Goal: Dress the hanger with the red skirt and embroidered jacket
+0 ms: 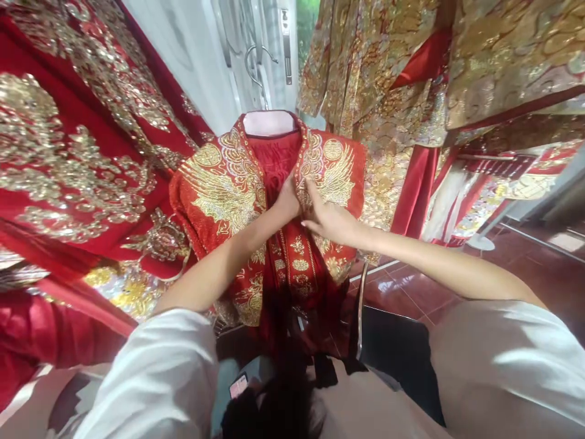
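A red jacket (219, 189) with gold phoenix embroidery hangs on a hanger (256, 64) straight ahead, its pink collar board showing at the top. My left hand (287, 200) and my right hand (328, 218) meet at the jacket's front opening at chest height. The left hand's fingers are pinched on the left front edge. The right hand's fingers press on the right front edge, with the thumb and forefinger closed on the fabric.
More red and gold embroidered garments (68, 152) hang close on the left, and others (411, 91) on the right. A metal rail (361, 305) and a dark seat (397, 347) stand below. The red tiled floor (525, 256) shows at right.
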`<state>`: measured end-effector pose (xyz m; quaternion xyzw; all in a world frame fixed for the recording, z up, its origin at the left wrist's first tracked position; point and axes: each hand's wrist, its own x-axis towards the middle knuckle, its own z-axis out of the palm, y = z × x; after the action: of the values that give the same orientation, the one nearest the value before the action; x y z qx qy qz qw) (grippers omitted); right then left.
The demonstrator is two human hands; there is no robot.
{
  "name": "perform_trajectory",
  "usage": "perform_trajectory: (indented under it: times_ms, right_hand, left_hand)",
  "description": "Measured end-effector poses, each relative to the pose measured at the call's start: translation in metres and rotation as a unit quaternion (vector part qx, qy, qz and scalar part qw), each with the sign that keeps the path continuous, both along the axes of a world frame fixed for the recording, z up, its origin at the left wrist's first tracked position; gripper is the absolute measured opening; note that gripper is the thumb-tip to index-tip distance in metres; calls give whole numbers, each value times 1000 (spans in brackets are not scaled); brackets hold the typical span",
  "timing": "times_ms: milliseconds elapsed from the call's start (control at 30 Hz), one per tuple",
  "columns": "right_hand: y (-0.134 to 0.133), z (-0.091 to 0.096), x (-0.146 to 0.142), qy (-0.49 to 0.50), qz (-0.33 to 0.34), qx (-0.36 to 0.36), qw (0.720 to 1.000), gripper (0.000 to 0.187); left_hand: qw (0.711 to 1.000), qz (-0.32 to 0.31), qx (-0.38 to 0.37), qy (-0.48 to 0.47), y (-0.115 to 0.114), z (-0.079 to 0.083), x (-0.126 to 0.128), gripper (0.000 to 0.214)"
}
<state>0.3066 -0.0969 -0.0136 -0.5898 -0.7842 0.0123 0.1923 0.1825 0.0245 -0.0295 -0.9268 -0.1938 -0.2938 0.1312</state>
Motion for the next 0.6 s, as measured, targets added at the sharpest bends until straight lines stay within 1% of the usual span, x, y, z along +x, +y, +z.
perform_trajectory:
  times_ms: [33, 67, 100, 133, 167, 200, 233, 267, 300, 333, 367, 400, 433, 467, 500, 533, 600]
  right_hand:
    - [6, 3, 10, 16, 0, 12, 1000, 82]
    - [14, 10, 21, 31, 5, 43, 999, 80]
    - [23, 20, 33, 42, 15, 88, 995, 76]
    - [34, 32, 44, 45, 26, 140, 989, 71]
    - [48, 45, 54, 42, 40, 187, 981, 66]
    - [63, 57, 63, 37, 57, 220, 973, 62]
    - [79, 68, 69, 34, 77, 237, 968, 60]
    - [95, 77, 73, 33, 100, 241, 965, 59]
    - [110, 83, 75, 33, 122, 236, 963, 58]
    - [124, 86, 75, 35, 144, 227, 963, 57]
    - [136, 88, 73, 38, 159, 218, 962, 54]
    - [145, 88, 71, 43, 167, 214, 962, 48]
    - [152, 88, 68, 51, 166, 213, 961, 41]
    - [156, 87, 66, 62, 158, 217, 961, 36]
    - [158, 88, 63, 77, 147, 223, 961, 35]
    - [158, 90, 61, 93, 136, 229, 959, 35]
    - [155, 97, 57, 120, 120, 234, 957, 40]
  left_hand:
    - [1000, 5, 4, 10, -5, 0, -11, 26]
    - [1000, 7, -1, 17, -10, 5, -22, 23]
    - [1000, 4, -9, 9, -14, 14, -33, 22]
    - [1000, 0, -18, -24, -18, 26, -43, 22]
    - [996, -3, -28, -79, -20, 41, -53, 24]
    - [988, -3, -39, -149, -21, 58, -62, 27]
    - [974, 7, -47, -220, -21, 76, -69, 28]
    - [960, 30, -51, -274, -18, 92, -75, 26]
    - [951, 67, -59, -297, -13, 107, -80, 24]
    - [948, 115, -82, -284, -6, 119, -84, 23]
    - [948, 160, -118, -247, 0, 127, -86, 26]
    - [947, 198, -159, -196, 7, 132, -87, 31]
    - [944, 223, -194, -146, 12, 135, -87, 37]
    - [941, 234, -217, -113, 16, 136, -86, 43]
    - [940, 236, -225, -100, 18, 137, -85, 46]
    - [941, 235, -220, -107, 18, 137, -84, 47]
    - [941, 235, -194, -148, 14, 140, -82, 47]
